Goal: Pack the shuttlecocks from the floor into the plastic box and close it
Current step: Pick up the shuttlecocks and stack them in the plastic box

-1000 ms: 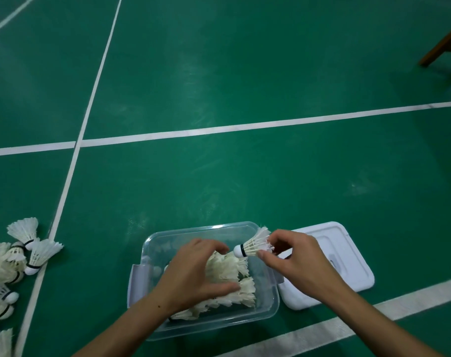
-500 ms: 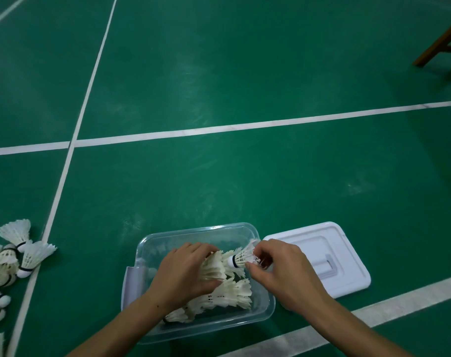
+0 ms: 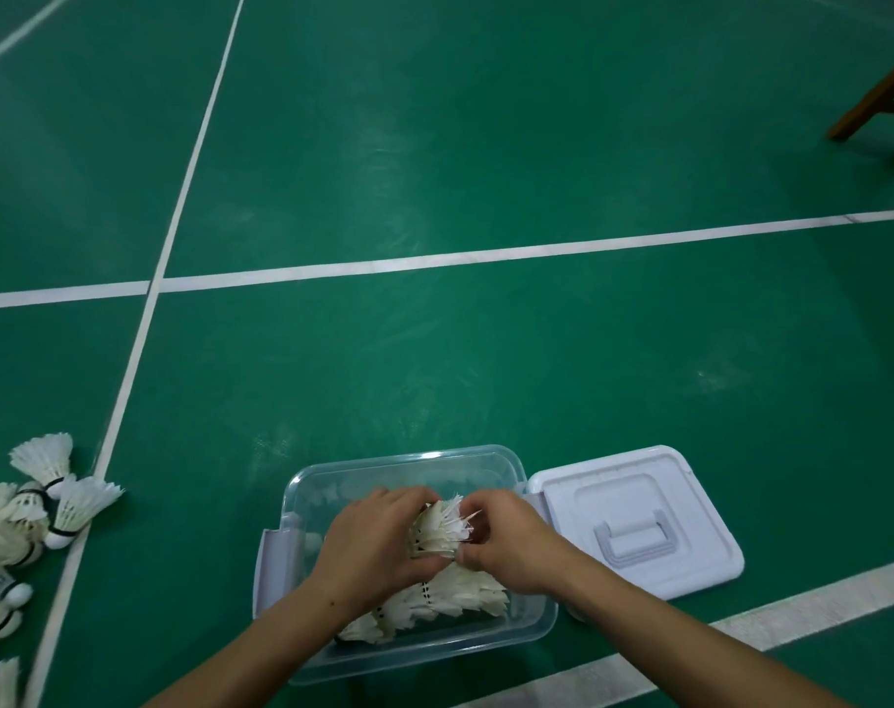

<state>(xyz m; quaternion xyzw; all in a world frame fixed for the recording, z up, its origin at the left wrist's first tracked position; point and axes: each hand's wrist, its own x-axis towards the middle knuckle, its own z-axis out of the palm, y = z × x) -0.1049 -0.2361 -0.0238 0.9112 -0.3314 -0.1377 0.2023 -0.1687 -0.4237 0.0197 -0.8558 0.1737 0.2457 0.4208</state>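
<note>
Starting on the left, loose shuttlecocks lie piled on the green floor. In the clear plastic box, left hand and right hand both curl fingers round a shuttlecock stack above more packed ones. White lid sits beside the box, right.

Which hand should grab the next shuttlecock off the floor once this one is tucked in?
Left, probably. The loose shuttlecocks lie on the floor to the left of the plastic box, on the left hand's side. The right hand is nearer the lid.
</note>
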